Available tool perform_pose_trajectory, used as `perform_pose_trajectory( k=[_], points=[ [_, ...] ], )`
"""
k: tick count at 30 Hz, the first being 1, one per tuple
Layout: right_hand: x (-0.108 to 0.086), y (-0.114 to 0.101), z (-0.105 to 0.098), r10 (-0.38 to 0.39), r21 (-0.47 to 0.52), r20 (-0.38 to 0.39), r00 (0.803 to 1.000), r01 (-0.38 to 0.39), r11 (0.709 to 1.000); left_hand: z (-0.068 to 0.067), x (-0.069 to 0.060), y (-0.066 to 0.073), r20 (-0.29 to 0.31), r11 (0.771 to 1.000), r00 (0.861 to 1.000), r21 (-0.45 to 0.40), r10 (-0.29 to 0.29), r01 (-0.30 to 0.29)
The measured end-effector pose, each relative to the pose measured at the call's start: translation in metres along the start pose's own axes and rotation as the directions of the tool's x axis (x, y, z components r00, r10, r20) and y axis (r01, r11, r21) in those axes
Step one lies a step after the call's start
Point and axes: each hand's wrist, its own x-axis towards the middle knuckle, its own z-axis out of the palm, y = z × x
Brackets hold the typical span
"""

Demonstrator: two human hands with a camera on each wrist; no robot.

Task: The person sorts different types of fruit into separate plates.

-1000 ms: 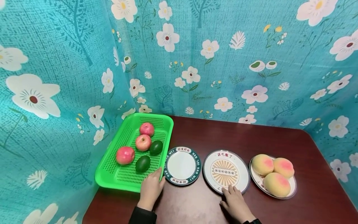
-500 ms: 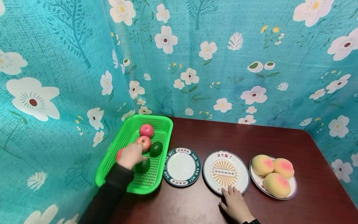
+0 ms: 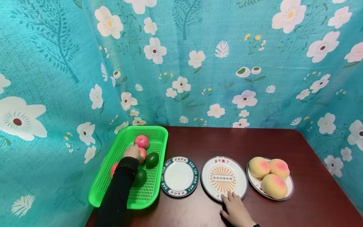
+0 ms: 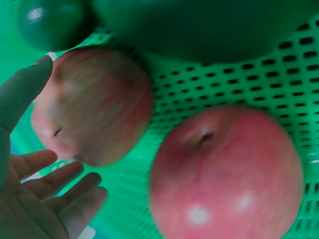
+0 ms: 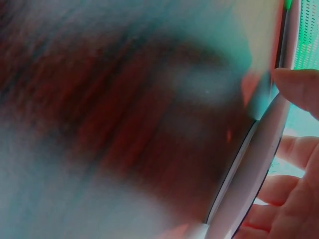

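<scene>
My left hand (image 3: 132, 153) reaches into the green basket (image 3: 95, 200), over the middle apple (image 3: 143, 154). In the left wrist view, thumb and fingers are spread about that apple (image 4: 99, 109), the thumb overlapping its edge; contact is hard to tell. One red apple (image 3: 141, 141) lies behind it, and another (image 3: 114, 168) is partly hidden by the sleeve. Two dark green avocados (image 3: 152, 159) lie to the right in the basket. My right hand (image 3: 236, 210) rests its fingertips at the near rim of the white plate with a sunburst print (image 3: 224, 171).
A green-rimmed plate (image 3: 179, 176) sits between the basket and the sunburst plate. At the right, another plate (image 3: 290, 189) bears three peaches (image 3: 274, 186). A turquoise flowered cloth (image 3: 181, 63) hangs behind and left of the dark red table (image 3: 195, 142).
My left hand has gone from the basket's near right edge into it, first over the front apple, then farther back to the middle one. The right hand stays at the plate. The head view has shifted.
</scene>
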Motion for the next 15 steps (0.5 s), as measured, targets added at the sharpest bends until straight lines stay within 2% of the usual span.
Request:
perform_pose_trajectory(
  k=[4,7,10,15],
  points=[
    [0.000,-0.001,0.004,-0.011,0.006,0.018,1.000,0.010,1.000,0.022,0.000,-0.014,0.002,0.999,0.999,0.009,-0.037,0.037],
    [0.000,-0.001,0.004,-0.011,0.010,0.044,0.999,0.011,1.000,0.030,-0.001,-0.021,0.002,0.999,0.999,-0.033,-0.043,0.043],
    [0.001,-0.002,0.003,-0.008,0.022,0.059,0.998,0.006,1.000,0.031,0.001,-0.023,-0.020,0.998,0.999,-0.057,-0.037,0.036],
    [-0.001,-0.001,0.003,0.001,0.021,-0.005,1.000,-0.001,1.000,0.027,0.004,-0.014,-0.032,0.999,0.999,-0.052,-0.012,0.010]
  ],
)
